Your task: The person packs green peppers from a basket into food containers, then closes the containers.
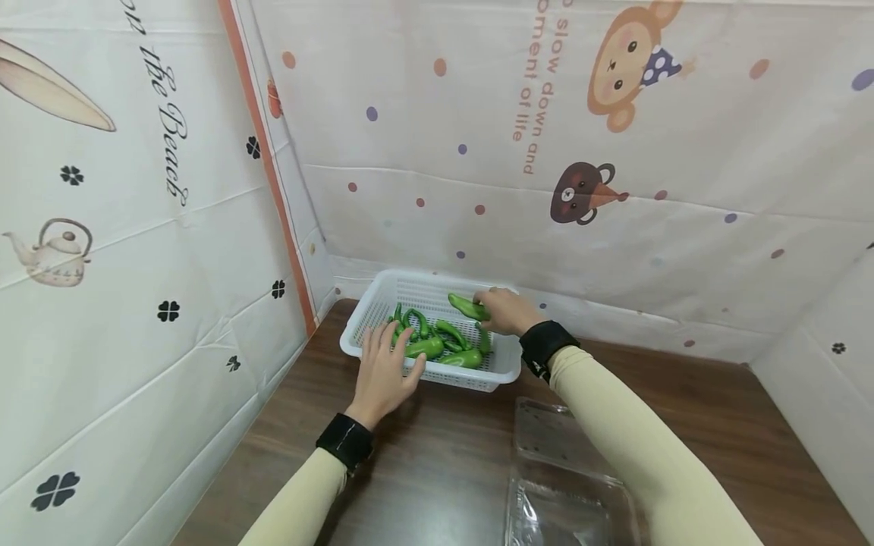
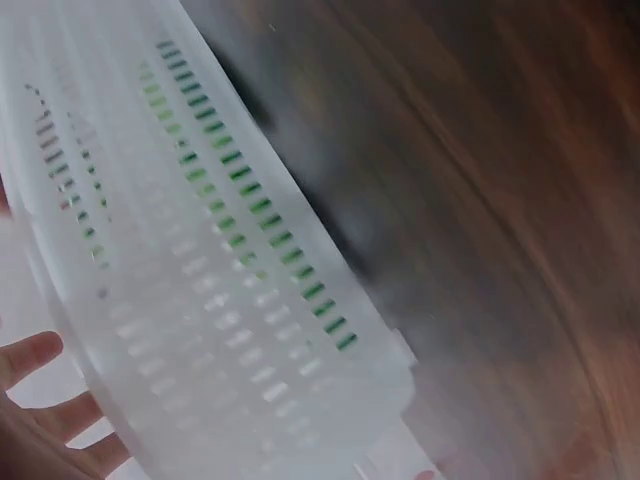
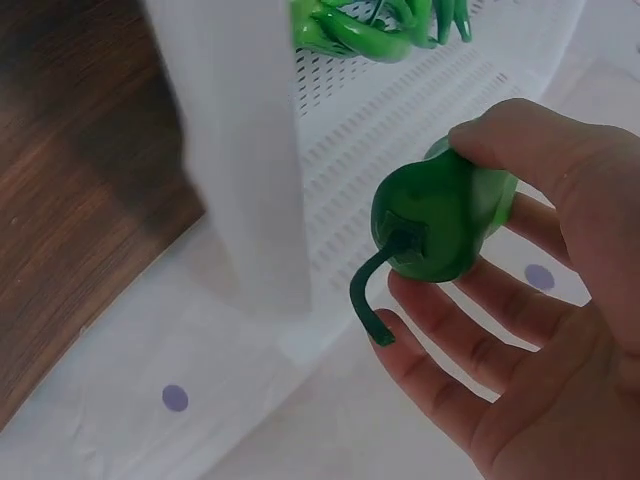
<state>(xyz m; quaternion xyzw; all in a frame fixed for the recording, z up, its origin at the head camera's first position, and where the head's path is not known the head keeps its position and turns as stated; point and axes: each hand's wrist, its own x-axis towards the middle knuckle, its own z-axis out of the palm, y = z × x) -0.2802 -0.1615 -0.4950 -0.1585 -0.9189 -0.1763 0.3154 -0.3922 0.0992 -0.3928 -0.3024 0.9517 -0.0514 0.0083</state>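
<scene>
Clearly right hand [image 1: 506, 311] gripping green pepper [image 3: 445, 222], left hand [image 1: 386, 371] seemingly touching basket [image 1: 382, 290]

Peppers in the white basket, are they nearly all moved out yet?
Nothing looks moved yet: the clear plastic box on the table seems empty. In hand: the right hand grips one green pepper above the basket, while the left hand rests at its rim. Left: the pile of peppers inside.

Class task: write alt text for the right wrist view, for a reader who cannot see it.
A right hand holds a green pepper, its curved stem pointing toward the camera, above a white slotted basket. More green peppers lie in the basket, which stands on a dark wooden table.
</scene>
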